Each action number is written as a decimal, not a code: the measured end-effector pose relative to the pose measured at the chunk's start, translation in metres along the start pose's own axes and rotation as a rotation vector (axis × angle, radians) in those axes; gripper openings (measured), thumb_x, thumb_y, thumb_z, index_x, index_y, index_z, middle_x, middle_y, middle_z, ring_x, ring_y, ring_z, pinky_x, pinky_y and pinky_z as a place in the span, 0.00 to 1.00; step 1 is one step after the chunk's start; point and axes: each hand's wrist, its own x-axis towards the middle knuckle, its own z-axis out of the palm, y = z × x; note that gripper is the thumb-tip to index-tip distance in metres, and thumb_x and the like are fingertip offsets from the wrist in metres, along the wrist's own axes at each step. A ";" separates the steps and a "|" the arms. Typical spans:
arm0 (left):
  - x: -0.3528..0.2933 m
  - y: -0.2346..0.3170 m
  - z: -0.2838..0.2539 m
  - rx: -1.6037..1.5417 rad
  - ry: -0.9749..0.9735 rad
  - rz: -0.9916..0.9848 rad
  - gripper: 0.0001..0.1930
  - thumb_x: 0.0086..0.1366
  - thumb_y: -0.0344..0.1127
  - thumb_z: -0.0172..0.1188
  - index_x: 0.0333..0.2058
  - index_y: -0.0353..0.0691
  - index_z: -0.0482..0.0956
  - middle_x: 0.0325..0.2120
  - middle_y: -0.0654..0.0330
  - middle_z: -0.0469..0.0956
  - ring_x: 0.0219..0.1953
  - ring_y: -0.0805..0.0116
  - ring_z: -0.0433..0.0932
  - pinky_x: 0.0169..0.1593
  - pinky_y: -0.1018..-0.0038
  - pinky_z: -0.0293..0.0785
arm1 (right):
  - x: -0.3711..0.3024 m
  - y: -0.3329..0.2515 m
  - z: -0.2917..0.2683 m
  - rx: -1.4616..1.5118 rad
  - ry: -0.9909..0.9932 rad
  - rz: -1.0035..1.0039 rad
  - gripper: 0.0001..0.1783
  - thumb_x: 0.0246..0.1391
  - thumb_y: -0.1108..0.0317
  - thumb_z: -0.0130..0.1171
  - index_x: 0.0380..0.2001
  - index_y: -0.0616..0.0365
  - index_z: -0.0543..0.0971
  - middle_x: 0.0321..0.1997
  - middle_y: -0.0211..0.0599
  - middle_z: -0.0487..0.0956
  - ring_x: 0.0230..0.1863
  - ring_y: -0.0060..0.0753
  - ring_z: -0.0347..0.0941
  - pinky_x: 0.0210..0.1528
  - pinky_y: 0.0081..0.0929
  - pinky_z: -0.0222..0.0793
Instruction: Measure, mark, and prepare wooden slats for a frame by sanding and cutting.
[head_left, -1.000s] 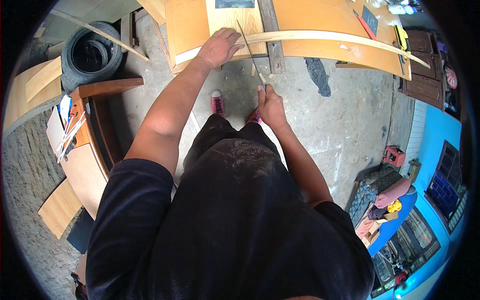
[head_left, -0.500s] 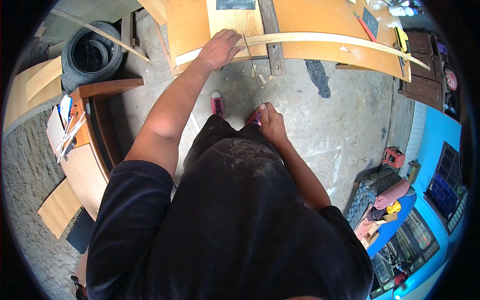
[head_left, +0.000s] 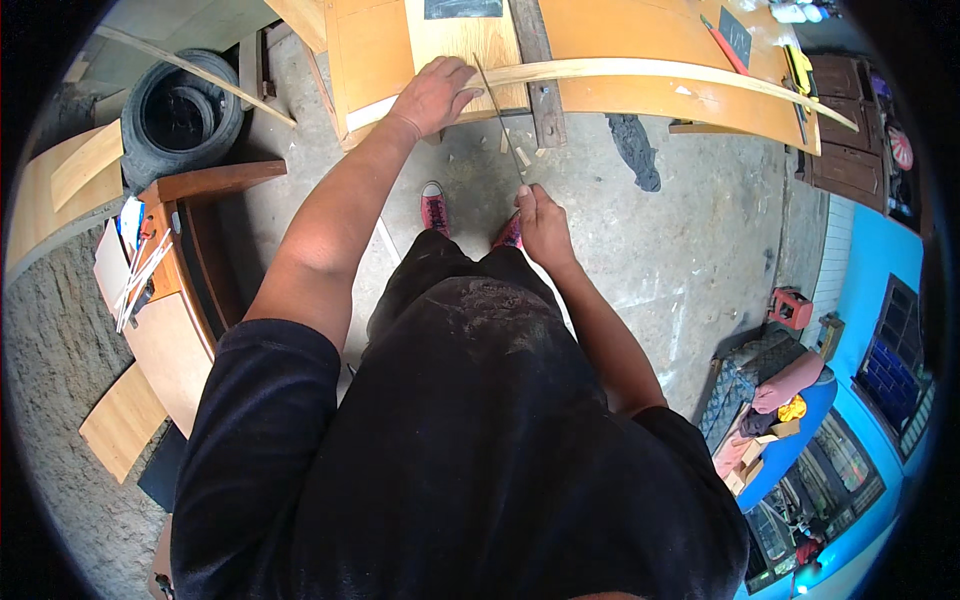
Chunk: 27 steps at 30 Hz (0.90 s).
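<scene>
A long, pale wooden strip (head_left: 640, 68) lies across the near side of the orange-brown worktop (head_left: 640, 30). My left hand (head_left: 434, 97) is closed over the strip toward its left end, pressing it down. Just right of those fingers, a thin saw blade (head_left: 509, 138), seen edge-on, crosses the strip. My right hand (head_left: 545, 225) grips the saw's near end, low in front of the worktop; the fingers cover the handle. Beneath the strip are a light grained board (head_left: 464, 42) and a dark, worn plank (head_left: 545, 110).
Small wood offcuts (head_left: 523, 156) and a dark rag (head_left: 634, 150) lie on the concrete floor. Tires (head_left: 180, 120) and a wooden cabinet (head_left: 195, 270) stand at left. A red-handled tool (head_left: 724, 47) rests on the worktop's right. Cushions and cloths (head_left: 780, 390) are piled at lower right.
My right hand has pushed the saw forward, away from me, so more blade reaches past the strip. The left hand keeps its place on the strip.
</scene>
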 end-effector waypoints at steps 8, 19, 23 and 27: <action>0.001 0.004 -0.005 -0.019 -0.045 -0.039 0.18 0.65 0.41 0.57 0.48 0.34 0.76 0.46 0.51 0.75 0.51 0.54 0.72 0.58 0.65 0.69 | -0.003 -0.007 -0.002 0.000 0.053 -0.046 0.22 0.70 0.55 0.42 0.34 0.65 0.74 0.28 0.55 0.79 0.33 0.59 0.78 0.36 0.44 0.71; -0.002 0.005 -0.005 0.006 -0.031 -0.021 0.19 0.66 0.42 0.56 0.49 0.35 0.76 0.46 0.52 0.75 0.51 0.54 0.72 0.58 0.65 0.69 | -0.005 -0.007 0.000 0.036 0.044 0.004 0.21 0.69 0.55 0.44 0.34 0.65 0.73 0.30 0.67 0.76 0.37 0.74 0.72 0.37 0.57 0.66; -0.001 0.006 -0.004 0.014 -0.023 -0.024 0.19 0.66 0.42 0.56 0.49 0.35 0.76 0.46 0.52 0.75 0.52 0.54 0.72 0.58 0.65 0.69 | 0.005 -0.017 -0.003 0.048 0.018 0.006 0.20 0.69 0.55 0.44 0.35 0.64 0.73 0.31 0.65 0.77 0.38 0.72 0.73 0.38 0.57 0.66; -0.002 0.006 -0.003 -0.006 -0.026 -0.030 0.19 0.66 0.43 0.56 0.49 0.35 0.76 0.46 0.52 0.75 0.52 0.54 0.72 0.59 0.65 0.68 | 0.022 -0.012 0.009 -0.001 0.057 0.003 0.21 0.69 0.54 0.44 0.35 0.64 0.73 0.32 0.63 0.78 0.38 0.72 0.73 0.39 0.55 0.67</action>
